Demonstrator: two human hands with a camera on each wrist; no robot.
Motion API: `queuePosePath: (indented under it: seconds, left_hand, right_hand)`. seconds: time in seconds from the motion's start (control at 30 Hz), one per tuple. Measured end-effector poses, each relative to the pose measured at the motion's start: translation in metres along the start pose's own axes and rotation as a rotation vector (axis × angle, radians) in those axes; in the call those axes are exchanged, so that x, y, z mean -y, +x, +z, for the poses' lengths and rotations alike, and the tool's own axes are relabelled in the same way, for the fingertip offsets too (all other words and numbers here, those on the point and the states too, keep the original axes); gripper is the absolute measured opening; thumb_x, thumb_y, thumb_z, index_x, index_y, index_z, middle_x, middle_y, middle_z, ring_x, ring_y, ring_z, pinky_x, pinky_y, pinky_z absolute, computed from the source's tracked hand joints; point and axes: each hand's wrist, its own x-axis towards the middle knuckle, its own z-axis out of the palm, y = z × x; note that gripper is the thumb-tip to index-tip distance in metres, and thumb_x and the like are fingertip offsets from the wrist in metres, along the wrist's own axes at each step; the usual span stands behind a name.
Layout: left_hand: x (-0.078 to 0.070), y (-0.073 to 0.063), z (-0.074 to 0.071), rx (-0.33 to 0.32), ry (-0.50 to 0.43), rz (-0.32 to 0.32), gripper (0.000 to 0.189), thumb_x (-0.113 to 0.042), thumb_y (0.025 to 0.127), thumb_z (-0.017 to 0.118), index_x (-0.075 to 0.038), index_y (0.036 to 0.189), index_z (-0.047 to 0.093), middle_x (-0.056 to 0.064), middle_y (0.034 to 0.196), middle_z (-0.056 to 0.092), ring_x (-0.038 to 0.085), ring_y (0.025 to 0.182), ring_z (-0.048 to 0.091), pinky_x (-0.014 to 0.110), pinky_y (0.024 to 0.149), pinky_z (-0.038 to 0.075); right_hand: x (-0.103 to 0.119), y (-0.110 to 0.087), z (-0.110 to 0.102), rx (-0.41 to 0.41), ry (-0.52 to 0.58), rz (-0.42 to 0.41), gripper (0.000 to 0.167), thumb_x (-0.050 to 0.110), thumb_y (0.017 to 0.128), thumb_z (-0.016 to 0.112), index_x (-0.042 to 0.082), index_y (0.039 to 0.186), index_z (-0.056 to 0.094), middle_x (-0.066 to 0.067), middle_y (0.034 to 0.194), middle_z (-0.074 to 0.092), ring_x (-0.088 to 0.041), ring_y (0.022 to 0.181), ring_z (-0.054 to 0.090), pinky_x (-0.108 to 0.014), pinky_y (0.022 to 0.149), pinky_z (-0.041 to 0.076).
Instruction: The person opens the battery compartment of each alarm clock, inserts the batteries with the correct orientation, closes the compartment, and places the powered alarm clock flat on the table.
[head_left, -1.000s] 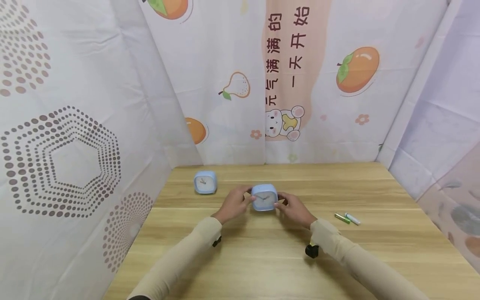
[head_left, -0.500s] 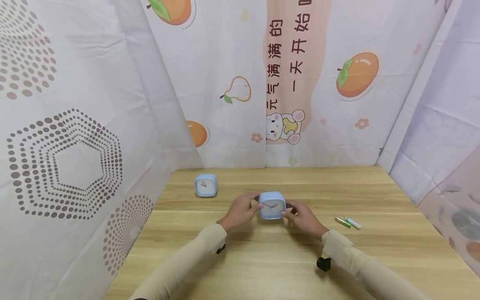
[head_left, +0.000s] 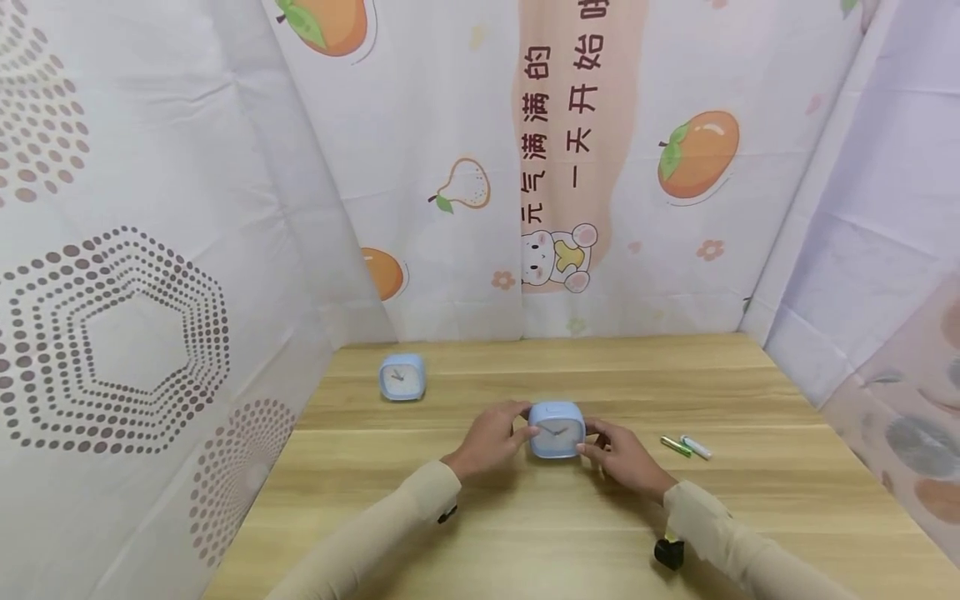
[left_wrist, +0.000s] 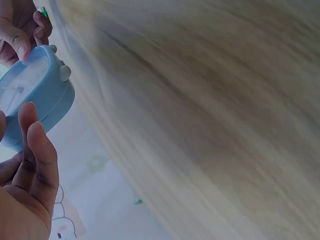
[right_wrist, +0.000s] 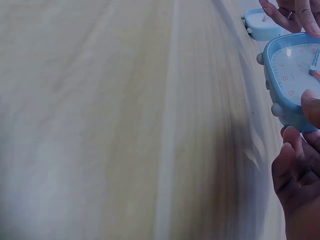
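Between both hands is a light blue alarm clock [head_left: 557,432] with a white dial, its face turned toward the head camera. My left hand [head_left: 491,439] grips its left side, thumb on the front rim and fingers behind. The right hand [head_left: 624,457] pinches the opposite side the same way. In the left wrist view the clock [left_wrist: 47,97] shows small round feet on its underside, lifted off the table. The right wrist view shows the numbered dial of the clock [right_wrist: 295,70] with the right thumb at its lower corner.
A second blue alarm clock [head_left: 402,377] stands at the back left of the wooden table [head_left: 525,533]. To the right lie two small batteries or marker-like sticks, one green [head_left: 676,446] and one white [head_left: 696,447]. Printed curtains [head_left: 450,250] enclose the back and sides.
Both hands have carried the held clock to the right and closer to the body, keeping their grip on its sides. The second clock and the small sticks stay where they were.
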Motion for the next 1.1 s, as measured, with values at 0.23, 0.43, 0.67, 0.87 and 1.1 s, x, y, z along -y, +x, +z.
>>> queuePosePath:
  seconds: [0.23,0.43,0.67,0.87,1.1]
  left_hand:
    - [-0.004,-0.001,0.006,-0.003,0.019,0.025,0.042,-0.032,0.103,0.064,-0.008,0.137,0.063,0.001,0.119,0.070,0.007,0.089,0.060,0.026,0.081,0.052]
    - [-0.006,-0.004,0.009,0.013,0.021,0.011,0.042,-0.033,0.104,0.062,-0.009,0.139,0.062,0.000,0.122,0.069,0.009,0.108,0.061,0.032,0.093,0.053]
    - [-0.007,-0.005,0.012,0.008,0.035,0.036,0.040,-0.033,0.104,0.063,-0.009,0.136,0.063,0.000,0.120,0.069,0.011,0.109,0.064,0.031,0.092,0.054]
    - [-0.006,-0.006,0.014,0.001,0.057,0.045,0.040,-0.033,0.104,0.063,-0.007,0.134,0.064,0.001,0.118,0.069,0.011,0.108,0.064,0.031,0.091,0.054]
    - [-0.008,-0.006,0.015,0.013,0.065,0.027,0.039,-0.031,0.104,0.063,-0.005,0.132,0.064,0.003,0.121,0.069,0.013,0.111,0.064,0.033,0.094,0.054]
  right_hand:
    - [-0.004,-0.010,-0.006,0.029,0.013,0.034,0.059,0.031,0.098,0.073,-0.001,0.144,0.055,-0.009,0.095,0.066,-0.021,0.063,0.061,-0.030,0.051,0.051]
    - [-0.001,-0.015,-0.009,0.058,0.017,0.046,0.059,0.034,0.098,0.072,0.000,0.143,0.056,-0.009,0.092,0.066,-0.021,0.059,0.060,-0.028,0.049,0.049]
    - [-0.002,-0.018,-0.008,0.062,0.009,0.049,0.060,0.033,0.097,0.073,-0.002,0.143,0.055,-0.010,0.087,0.064,-0.020,0.061,0.059,-0.027,0.051,0.048]
    - [-0.008,-0.017,-0.007,0.066,-0.001,0.057,0.062,0.035,0.097,0.072,-0.003,0.143,0.055,-0.008,0.084,0.064,-0.018,0.059,0.059,-0.028,0.051,0.049]
    - [-0.012,-0.015,-0.007,0.066,-0.018,0.054,0.065,0.037,0.097,0.072,-0.004,0.144,0.054,-0.007,0.077,0.062,-0.016,0.056,0.058,-0.028,0.051,0.048]
